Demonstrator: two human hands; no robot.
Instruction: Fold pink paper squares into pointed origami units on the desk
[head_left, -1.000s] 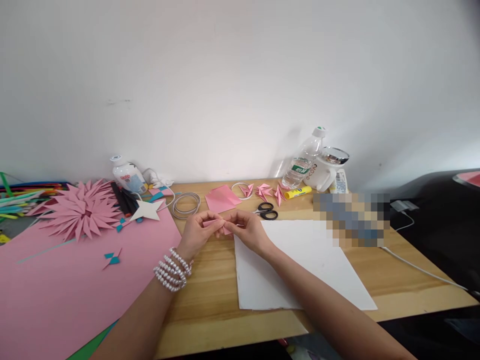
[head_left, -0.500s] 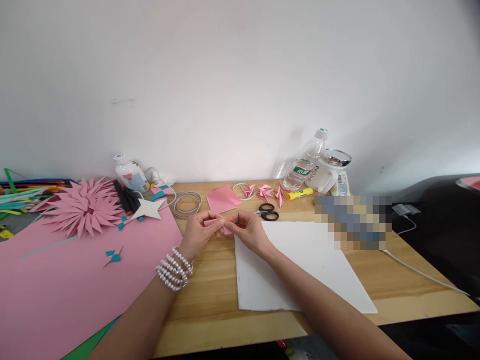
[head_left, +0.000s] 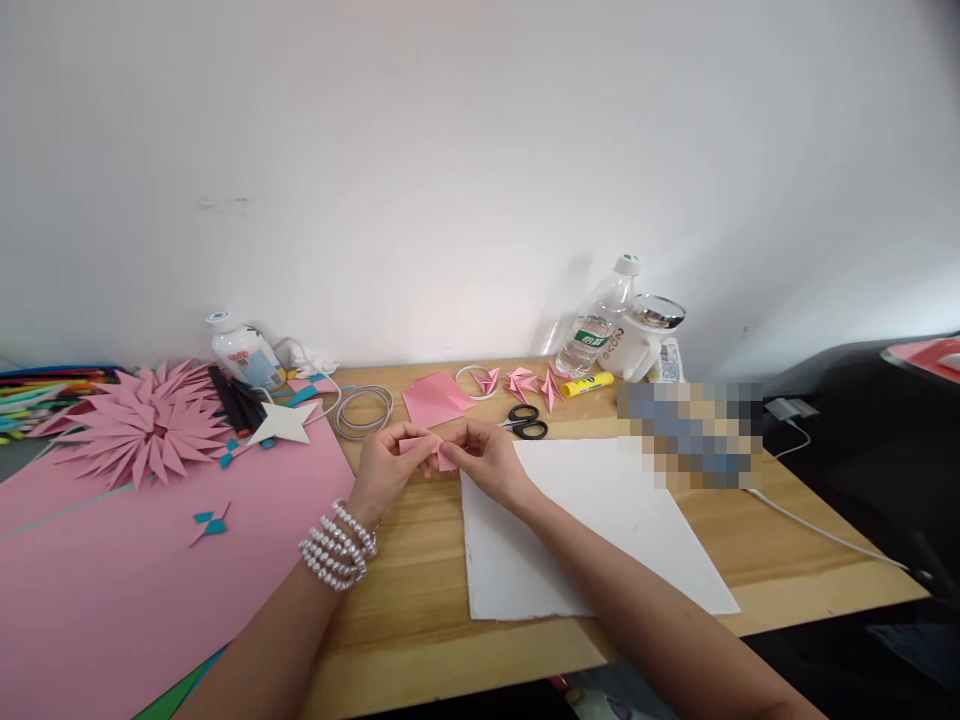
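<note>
A small folded piece of pink paper (head_left: 445, 460) is pinched between both hands over the wooden table. My left hand (head_left: 388, 468), with a beaded bracelet at its wrist, grips the paper's left part between thumb and fingers. From the other side my right hand (head_left: 486, 462) pinches it, the two thumbs close together. Some of the paper is hidden behind the fingers. Just beyond lie flat pink paper squares (head_left: 437, 397), black-handled scissors (head_left: 527, 422) and several folded pink paper pieces (head_left: 520, 383).
White board (head_left: 585, 530) lies under my right forearm. Pink sheets (head_left: 150, 590) cover the left side, with a spiky pink paper flower (head_left: 155, 432) and a white paper star (head_left: 281, 424). A glue stick (head_left: 587, 384), water bottle (head_left: 596, 325) and mug (head_left: 637, 345) stand or lie near the wall.
The view has shifted slightly, so everything sits a little further left. Both hands keep their pinch on the pink paper; its right part shows a bit more between the thumbs.
</note>
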